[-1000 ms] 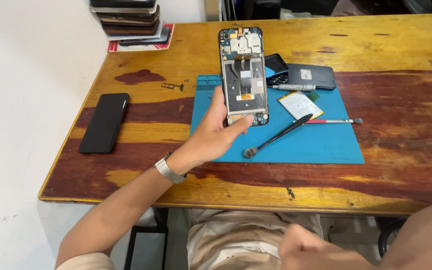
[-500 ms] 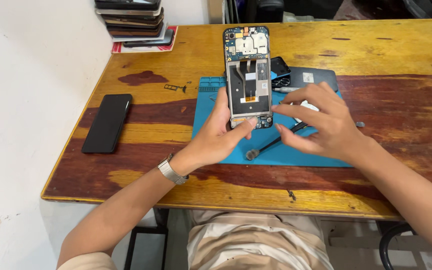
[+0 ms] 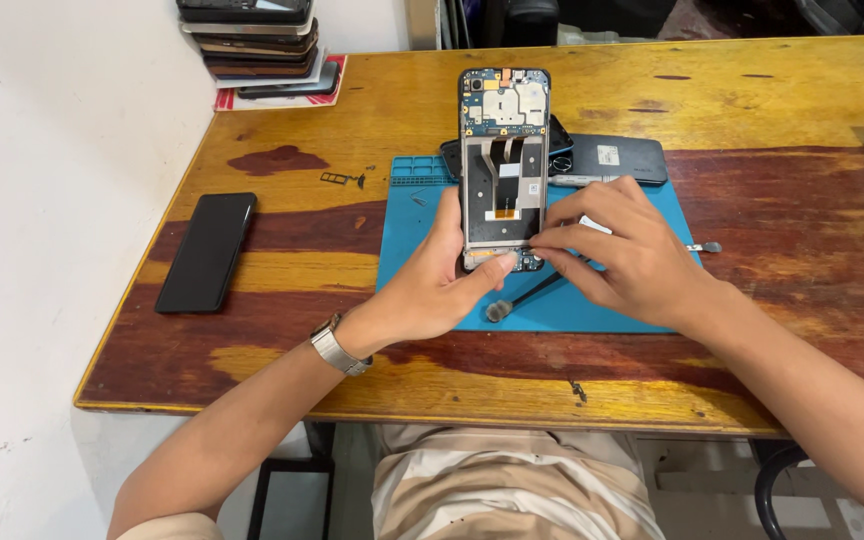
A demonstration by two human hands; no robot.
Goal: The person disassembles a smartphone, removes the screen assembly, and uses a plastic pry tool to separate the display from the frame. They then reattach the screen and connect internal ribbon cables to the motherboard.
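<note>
Opened phone: the opened smartphone (image 3: 504,170), back cover off with circuit board and flex cables exposed, stands nearly upright over the blue repair mat (image 3: 422,215).
Left hand: the left hand (image 3: 432,285) wraps the phone's lower left edge, thumb pressed along the bottom; a metal wristwatch (image 3: 337,350) sits on that wrist.
Right hand: the right hand (image 3: 627,255) now pinches at the phone's bottom right corner, fingertips together on the lower board area. What, if anything, lies between them is too small to tell.
Change: a second ago the right hand was down near the person's lap, well away from the table; half a second ago it was arriving over the mat; now it is in contact with the phone, which has stayed in the left hand's grip.
Meaning: work on the phone's lower end seems to be starting, two-handed.
Nearby: a black spudger (image 3: 527,297) lies on the mat below the hands; a removed back cover (image 3: 617,158) lies behind; a dark phone (image 3: 207,250) rests on the wooden table (image 3: 282,380), well to the left; a stack of phones (image 3: 252,40) sits at the far corner.
</note>
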